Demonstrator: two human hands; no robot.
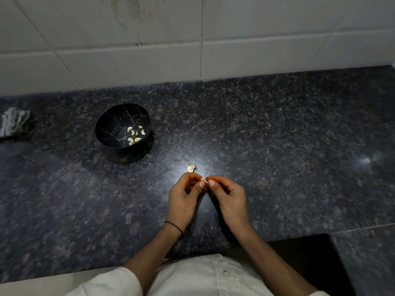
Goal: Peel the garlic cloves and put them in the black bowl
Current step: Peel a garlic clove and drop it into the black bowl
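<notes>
A small garlic clove (pixel 203 179) is pinched between the fingertips of both hands above the dark counter. My left hand (pixel 184 199) grips it from the left and my right hand (pixel 227 199) from the right, thumbnails meeting at the clove. Just beyond the hands an unpeeled clove (pixel 191 168) lies on the counter. The black bowl (pixel 111 129) with thin gold veins stands to the far left of the hands. Several peeled cloves (pixel 135 134) lie at its bottom right.
The speckled dark granite counter (pixel 277 146) runs to a white tiled wall (pixel 192 39) at the back. A crumpled grey cloth (pixel 14 123) lies at the far left edge. A dark recess (pixel 310 253) sits at the near right.
</notes>
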